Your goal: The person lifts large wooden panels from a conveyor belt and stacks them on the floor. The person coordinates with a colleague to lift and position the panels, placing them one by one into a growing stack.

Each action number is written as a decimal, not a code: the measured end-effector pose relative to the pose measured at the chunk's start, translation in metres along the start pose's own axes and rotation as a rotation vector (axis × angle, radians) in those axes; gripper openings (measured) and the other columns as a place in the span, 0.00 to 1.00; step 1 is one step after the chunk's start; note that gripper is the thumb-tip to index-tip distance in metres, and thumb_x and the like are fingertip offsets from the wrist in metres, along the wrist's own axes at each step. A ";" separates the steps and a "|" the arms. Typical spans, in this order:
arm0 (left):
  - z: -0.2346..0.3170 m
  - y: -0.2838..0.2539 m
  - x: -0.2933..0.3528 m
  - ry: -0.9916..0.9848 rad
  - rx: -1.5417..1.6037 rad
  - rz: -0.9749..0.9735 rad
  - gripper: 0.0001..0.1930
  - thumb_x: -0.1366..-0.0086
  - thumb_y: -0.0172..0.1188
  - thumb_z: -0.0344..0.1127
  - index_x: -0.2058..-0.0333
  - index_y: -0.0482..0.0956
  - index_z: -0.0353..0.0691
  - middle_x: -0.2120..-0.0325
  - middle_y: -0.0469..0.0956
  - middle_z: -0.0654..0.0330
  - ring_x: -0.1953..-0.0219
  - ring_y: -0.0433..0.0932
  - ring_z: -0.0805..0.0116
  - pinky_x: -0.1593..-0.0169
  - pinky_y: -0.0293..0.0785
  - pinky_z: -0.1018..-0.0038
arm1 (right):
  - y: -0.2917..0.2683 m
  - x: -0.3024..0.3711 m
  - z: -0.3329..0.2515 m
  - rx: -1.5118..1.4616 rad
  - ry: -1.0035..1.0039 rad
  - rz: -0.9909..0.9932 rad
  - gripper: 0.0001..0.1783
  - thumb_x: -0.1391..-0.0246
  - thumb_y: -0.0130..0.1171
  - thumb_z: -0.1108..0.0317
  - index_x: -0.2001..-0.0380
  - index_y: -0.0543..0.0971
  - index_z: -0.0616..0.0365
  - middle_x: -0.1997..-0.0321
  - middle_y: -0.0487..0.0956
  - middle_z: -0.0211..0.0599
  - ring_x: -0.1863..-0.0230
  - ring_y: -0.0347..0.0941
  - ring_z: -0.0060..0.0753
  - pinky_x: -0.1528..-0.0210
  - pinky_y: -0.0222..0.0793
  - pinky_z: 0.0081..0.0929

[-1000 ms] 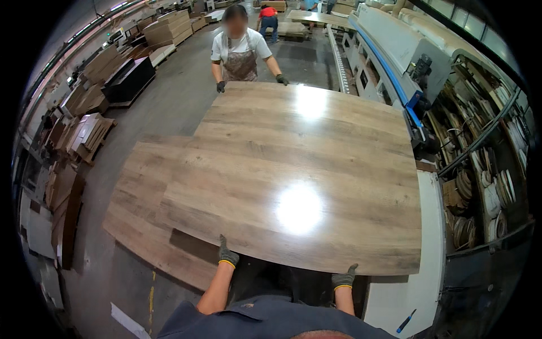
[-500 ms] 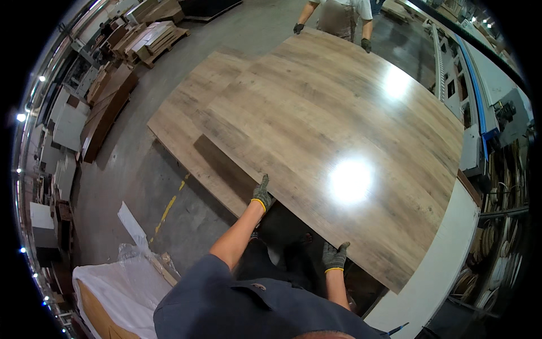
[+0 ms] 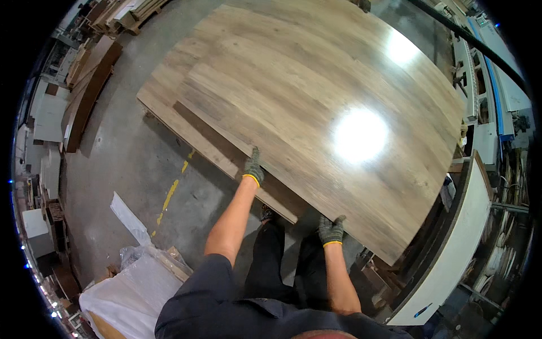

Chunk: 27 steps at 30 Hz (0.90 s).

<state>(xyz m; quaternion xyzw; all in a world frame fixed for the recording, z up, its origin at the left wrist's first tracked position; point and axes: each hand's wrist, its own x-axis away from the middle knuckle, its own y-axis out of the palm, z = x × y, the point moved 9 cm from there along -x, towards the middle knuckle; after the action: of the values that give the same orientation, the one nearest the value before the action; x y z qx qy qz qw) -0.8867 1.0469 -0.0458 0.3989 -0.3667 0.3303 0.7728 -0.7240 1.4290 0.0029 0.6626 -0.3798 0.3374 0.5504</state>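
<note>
A large wood-grain board [image 3: 276, 101] lies tilted across the middle of the view, bright reflections on its top. My left hand [image 3: 254, 165], in a grey-green knit glove with a yellow cuff, grips its near edge, thumb on top. Farther right along that edge, my right hand [image 3: 331, 229] in a matching glove holds it too. Both hands' fingers are hidden underneath. A second wood-grain board [image 3: 158, 93] shows below and to the left, with a shadowed gap between them. At the far edge, part of a co-worker's dark-gloved hand [image 3: 363, 4] is visible.
On the right stands a white panel [image 3: 451, 265] with a blue pen-like tool [image 3: 422, 310] on it. Plastic-wrapped goods [image 3: 124, 294] sit at lower left, near a white strip [image 3: 129, 217]. Brown stacked boards [image 3: 93, 90] and a yellow floor line [image 3: 169, 195] lie to the left.
The upper board has shifted left, off the white panel and farther over the lower board, with both my hands still on it. The view has tilted down, so the co-worker has mostly left the picture.
</note>
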 end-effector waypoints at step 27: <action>0.066 -0.263 -0.068 -0.237 -1.005 0.366 0.44 0.46 0.53 0.72 0.39 0.62 0.46 0.46 0.66 0.53 0.49 0.67 0.55 0.50 0.71 0.55 | -0.139 0.009 -0.019 1.484 -0.804 0.734 0.33 0.46 0.60 0.56 0.43 0.66 0.64 0.40 0.67 0.55 0.39 0.64 0.51 0.36 0.57 0.38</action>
<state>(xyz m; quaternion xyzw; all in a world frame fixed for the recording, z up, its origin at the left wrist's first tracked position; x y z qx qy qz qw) -0.7308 0.8531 -0.1736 -0.0553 -0.6274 0.1963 0.7515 -0.5984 1.4615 -0.0523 0.7511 -0.4153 0.3924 -0.3307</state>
